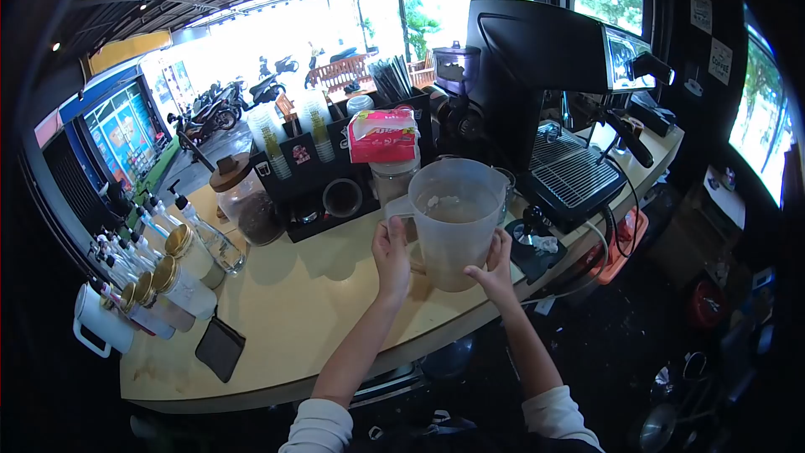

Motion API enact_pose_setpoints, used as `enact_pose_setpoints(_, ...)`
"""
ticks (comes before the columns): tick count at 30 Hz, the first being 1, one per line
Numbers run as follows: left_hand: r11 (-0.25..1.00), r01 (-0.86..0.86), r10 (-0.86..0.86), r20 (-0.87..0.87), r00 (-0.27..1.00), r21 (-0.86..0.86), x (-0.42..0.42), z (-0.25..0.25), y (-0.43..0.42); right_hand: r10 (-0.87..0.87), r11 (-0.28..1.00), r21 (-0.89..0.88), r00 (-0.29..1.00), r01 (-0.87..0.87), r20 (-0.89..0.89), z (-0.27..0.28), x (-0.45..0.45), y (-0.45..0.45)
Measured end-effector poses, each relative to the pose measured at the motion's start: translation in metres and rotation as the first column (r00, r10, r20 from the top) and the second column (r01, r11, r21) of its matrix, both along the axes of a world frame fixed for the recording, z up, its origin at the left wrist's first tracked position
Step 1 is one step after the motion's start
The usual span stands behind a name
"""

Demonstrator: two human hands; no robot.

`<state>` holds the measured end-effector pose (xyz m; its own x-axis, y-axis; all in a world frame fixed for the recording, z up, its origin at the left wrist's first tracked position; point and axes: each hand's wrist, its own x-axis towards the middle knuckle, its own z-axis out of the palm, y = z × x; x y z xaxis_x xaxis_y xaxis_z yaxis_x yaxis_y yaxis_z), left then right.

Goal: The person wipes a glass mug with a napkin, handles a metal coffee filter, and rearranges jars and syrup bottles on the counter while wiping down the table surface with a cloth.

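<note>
A large translucent plastic pitcher [457, 231] with cloudy liquid and some pale pieces inside is held between both hands over the wooden counter [293, 310]. On its left side, by the handle, my left hand [392, 258] is closed round it. My right hand [495, 273] grips the lower right side, thumb across the front. Just behind the pitcher stands a clear jar [392, 183], with a pink and white tissue pack [383, 136] on top of it. Whether the pitcher's base touches the counter is hard to tell.
An espresso machine [579, 172] stands at the right. Behind the counter's middle is a black organizer [323, 169] with stacked cups. A lidded jar [256, 210], pump bottles, gold-lidded jars [184, 289], a white mug [101, 319] and a dark pouch [220, 350] are on the left.
</note>
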<state>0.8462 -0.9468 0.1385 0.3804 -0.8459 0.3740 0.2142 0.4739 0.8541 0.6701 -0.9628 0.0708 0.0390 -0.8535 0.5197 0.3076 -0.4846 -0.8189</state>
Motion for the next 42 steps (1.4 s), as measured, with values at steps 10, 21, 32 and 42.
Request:
enact_pose_setpoints(10,0.998,-0.038,0.038,-0.011,0.999,-0.047,-0.025,-0.003,-0.009,-0.124,0.992,0.003,0.992,0.124,0.025,-0.034,0.003,-0.01)
enact_pose_setpoints(21,0.959,-0.28,0.273,0.391,0.879,-0.039,-0.028,-0.046,0.039,-0.202,0.979,0.029,0.975,0.2,0.091,-0.036,0.0,-0.007)
enact_pose_setpoints(32,0.98,-0.201,0.174,0.516,0.839,-0.003,0.088,-0.058,0.163,-0.654,0.745,-0.272,0.749,0.61,-0.111,-0.023,0.055,0.066)
enact_pose_setpoints(42,0.871,-0.489,0.455,0.465,0.759,-0.054,0.259,-0.063,0.279,0.067,0.886,-0.337,0.808,-0.318,-0.585,0.015,0.31,0.191)
